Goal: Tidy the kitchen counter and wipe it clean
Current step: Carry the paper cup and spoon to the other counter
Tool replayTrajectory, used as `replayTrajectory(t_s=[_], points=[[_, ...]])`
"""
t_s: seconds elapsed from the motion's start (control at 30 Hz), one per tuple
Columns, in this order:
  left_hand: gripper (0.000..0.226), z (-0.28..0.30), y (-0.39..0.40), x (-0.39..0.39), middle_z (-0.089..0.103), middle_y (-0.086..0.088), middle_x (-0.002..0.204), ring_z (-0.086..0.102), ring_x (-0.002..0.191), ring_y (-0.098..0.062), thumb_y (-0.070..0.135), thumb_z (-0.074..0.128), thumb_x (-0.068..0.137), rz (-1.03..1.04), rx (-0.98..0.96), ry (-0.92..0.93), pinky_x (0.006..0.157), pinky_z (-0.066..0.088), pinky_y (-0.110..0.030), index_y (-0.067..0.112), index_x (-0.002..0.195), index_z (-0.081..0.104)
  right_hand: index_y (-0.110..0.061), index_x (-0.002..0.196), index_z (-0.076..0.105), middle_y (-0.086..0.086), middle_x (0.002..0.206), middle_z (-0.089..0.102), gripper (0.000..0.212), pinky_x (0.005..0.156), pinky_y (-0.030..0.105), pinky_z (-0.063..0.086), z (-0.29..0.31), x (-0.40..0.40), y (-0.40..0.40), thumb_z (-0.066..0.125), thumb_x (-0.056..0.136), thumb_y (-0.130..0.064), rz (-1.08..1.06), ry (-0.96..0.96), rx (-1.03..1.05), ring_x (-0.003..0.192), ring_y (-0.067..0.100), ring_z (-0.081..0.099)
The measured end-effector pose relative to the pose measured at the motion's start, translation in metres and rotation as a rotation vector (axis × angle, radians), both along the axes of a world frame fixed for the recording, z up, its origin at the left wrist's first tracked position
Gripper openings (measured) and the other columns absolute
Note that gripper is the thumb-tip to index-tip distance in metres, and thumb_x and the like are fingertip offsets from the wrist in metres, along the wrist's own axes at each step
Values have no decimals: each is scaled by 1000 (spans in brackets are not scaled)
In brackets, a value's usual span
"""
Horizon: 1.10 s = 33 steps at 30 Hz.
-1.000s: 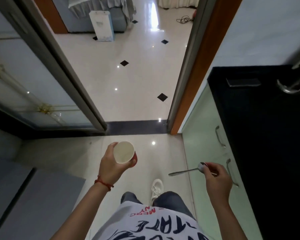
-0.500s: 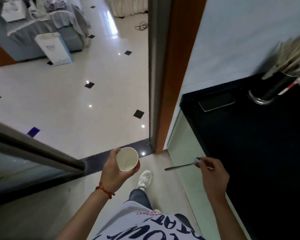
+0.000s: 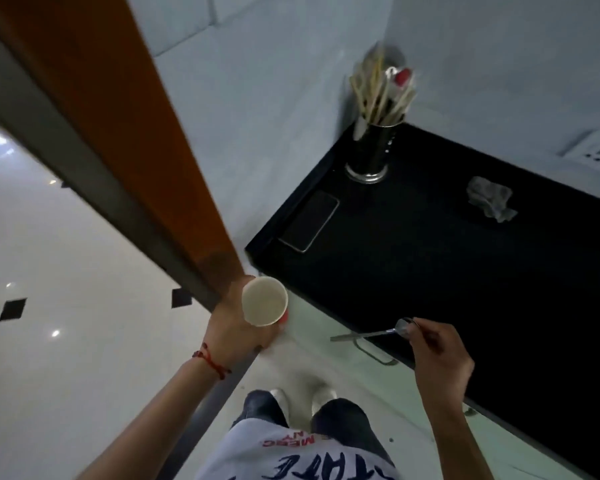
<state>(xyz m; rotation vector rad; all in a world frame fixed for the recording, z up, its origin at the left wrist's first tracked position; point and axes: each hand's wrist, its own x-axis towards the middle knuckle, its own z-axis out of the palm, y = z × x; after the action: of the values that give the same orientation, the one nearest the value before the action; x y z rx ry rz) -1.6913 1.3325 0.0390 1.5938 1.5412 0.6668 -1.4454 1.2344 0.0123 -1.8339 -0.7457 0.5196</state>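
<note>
The white T-shirt of the person carries dark and red print, seen upside down; I can read "MERC" in red, and the large dark letters are cut by the edge.

The left hand has its fingers curled around a red paper cup with white inside, held in the air beside the corner of the black kitchen counter. The right hand pinches the bowl end of a thin metal spoon, with the handle pointing to the left, over the front edge of the counter.

On the counter a dark smartphone lies flat near the left edge. Behind it, in the corner, stands a shiny metal holder with chopsticks and utensils. A crumpled grey cloth lies well apart to the right. A brown wooden door frame rises at the left.
</note>
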Motion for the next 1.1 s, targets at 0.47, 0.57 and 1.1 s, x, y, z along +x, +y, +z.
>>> replayTrajectory(t_s=[0.47,0.57,1.1], points=[[75,-7,87,109,50,26,94,51,84,9,27,88,52,-158,66,-56,64,41,0,31,108,39,-8,89,68,5,84,63,13,69,6,48,49,91,130,66,79,-1,69,-327,253,80,0,63],[78,-3,98,121,48,27,93,50,83,9,45,80,44,-134,67,-65,65,39,3,30,109,39,-2,89,67,6,86,61,11,70,2,45,70,107,180,66,79,0,117,-421,333,79,-11,59],[72,-19,158,122,54,23,111,50,108,5,52,75,48,-195,33,-90,82,40,-1,41,111,41,1,81,67,18,82,62,14,61,16,50,117,131,361,57,85,-7,56,-698,569,69,17,59]])
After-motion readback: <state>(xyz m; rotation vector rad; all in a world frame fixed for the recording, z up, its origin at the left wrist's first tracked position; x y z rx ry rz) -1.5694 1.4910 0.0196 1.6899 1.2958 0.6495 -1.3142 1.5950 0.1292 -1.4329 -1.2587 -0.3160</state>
